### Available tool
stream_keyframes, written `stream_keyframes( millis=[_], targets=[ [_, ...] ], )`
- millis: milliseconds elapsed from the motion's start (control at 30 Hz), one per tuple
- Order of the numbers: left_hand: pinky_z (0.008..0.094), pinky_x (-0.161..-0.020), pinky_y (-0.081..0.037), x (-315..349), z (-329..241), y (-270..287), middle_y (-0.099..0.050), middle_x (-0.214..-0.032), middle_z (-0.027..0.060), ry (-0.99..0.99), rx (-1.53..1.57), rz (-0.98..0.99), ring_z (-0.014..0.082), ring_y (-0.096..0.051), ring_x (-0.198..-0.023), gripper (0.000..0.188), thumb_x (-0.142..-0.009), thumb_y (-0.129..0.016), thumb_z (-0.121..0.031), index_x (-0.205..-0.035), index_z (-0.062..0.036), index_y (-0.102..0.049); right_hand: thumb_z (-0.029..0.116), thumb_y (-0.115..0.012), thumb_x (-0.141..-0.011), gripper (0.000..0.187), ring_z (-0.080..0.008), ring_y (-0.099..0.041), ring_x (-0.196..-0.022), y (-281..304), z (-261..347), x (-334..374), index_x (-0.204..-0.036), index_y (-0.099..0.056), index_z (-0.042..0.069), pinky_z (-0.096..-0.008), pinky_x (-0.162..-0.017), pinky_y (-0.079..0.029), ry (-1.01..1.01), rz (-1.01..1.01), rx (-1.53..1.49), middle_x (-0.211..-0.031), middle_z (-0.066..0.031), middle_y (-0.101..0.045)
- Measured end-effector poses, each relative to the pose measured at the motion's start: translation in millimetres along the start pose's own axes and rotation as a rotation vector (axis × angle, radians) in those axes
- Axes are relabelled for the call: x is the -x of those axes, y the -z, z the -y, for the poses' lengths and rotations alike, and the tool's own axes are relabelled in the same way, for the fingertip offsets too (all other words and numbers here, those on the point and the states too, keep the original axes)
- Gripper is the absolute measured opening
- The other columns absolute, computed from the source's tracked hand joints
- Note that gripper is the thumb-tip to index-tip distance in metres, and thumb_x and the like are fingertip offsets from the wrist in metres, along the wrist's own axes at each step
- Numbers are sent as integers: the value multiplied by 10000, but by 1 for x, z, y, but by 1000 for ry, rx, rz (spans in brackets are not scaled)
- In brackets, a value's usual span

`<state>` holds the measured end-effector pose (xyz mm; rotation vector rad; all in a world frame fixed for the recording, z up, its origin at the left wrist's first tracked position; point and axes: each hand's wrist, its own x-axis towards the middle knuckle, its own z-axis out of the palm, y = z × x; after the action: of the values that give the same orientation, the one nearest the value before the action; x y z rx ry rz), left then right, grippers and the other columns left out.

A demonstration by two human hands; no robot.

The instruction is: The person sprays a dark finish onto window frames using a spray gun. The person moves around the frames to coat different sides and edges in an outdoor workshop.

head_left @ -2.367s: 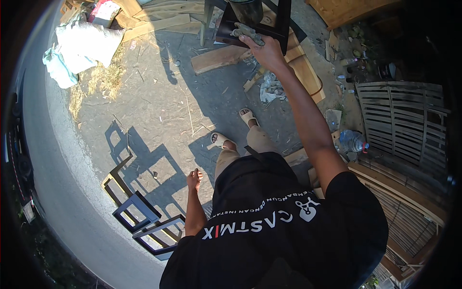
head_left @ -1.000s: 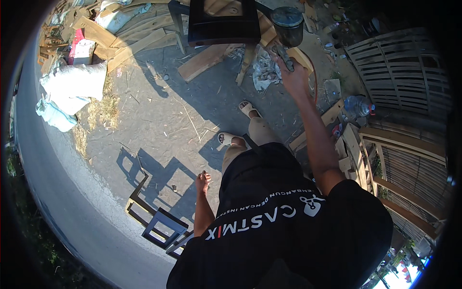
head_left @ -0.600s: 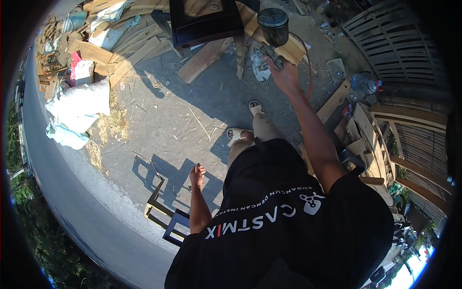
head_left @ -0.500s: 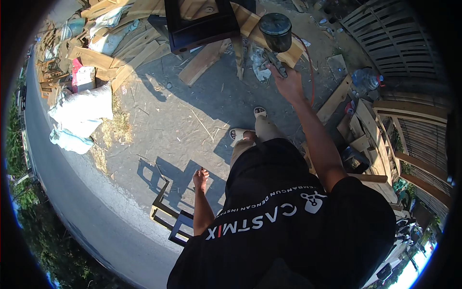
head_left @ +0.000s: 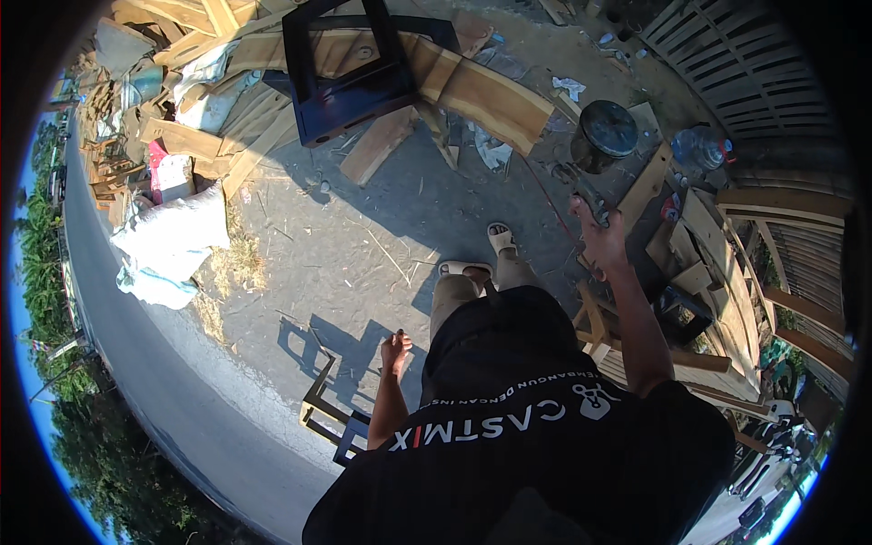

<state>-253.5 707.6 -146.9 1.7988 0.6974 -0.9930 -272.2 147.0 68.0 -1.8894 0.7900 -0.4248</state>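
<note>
My right hand (head_left: 602, 238) is wrapped around a spray gun (head_left: 589, 198) with a dark round cup (head_left: 607, 136) on it. A thin red hose (head_left: 548, 202) hangs near the gun. Hand and gun are out to the right, apart from the dark-painted wooden furniture frame (head_left: 359, 116) at the far middle. That frame has a square opening, and a wide plank shows through and beside it. My left hand (head_left: 395, 352) is low on the left with fingers curled, and nothing shows in it. Close beyond it on the ground is a dark angular frame (head_left: 318, 404), partly hidden by my forearm.
A wide bare plank (head_left: 495, 100) lies at the far middle. White sacks (head_left: 173, 232) and heaped scrap wood (head_left: 182, 136) are on the left, beside the road (head_left: 136, 363). A water bottle (head_left: 698, 150), boards (head_left: 708, 263) and a slatted panel (head_left: 736, 73) are on the right.
My right hand has moved the spray gun rightward and closer to my body, away from the dark furniture frame. The view has shifted slightly. My left hand remains low with curled fingers.
</note>
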Motion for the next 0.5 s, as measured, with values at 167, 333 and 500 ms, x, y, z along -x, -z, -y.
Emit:
stream_keyframes(
  millis=[167, 333, 500],
  targets=[
    [266, -528, -442, -16, -55, -6, -688, -781, 70, -199, -123, -5, 134, -637, -640, 390, -983, -595, -379, -965, 4, -666, 266, -693, -938, 314, -210, -707, -677, -96, 62, -22, -986, -688, -44, -332, -629, -534, 101, 10, -75, -746, -162, -706],
    [277, -559, -462, -42, -72, 36, -697, -790, 81, -259, -95, -4, 146, -647, -662, 402, -986, -580, -383, -977, 10, -668, 389, -665, -936, 421, -380, -700, -698, -181, 102, -78, -1025, -665, -23, -424, -626, -546, 350, -63, 99, -744, -223, -687],
    [282, -568, -474, -76, -42, 112, -702, -808, 93, -200, -87, -38, 169, -677, -698, 409, -977, -587, -402, -976, 1, -659, 455, -661, -919, 493, -473, -665, -789, -235, 136, -117, -978, -651, -34, -504, -675, -530, 243, -158, 190, -780, -270, -680]
  ],
)
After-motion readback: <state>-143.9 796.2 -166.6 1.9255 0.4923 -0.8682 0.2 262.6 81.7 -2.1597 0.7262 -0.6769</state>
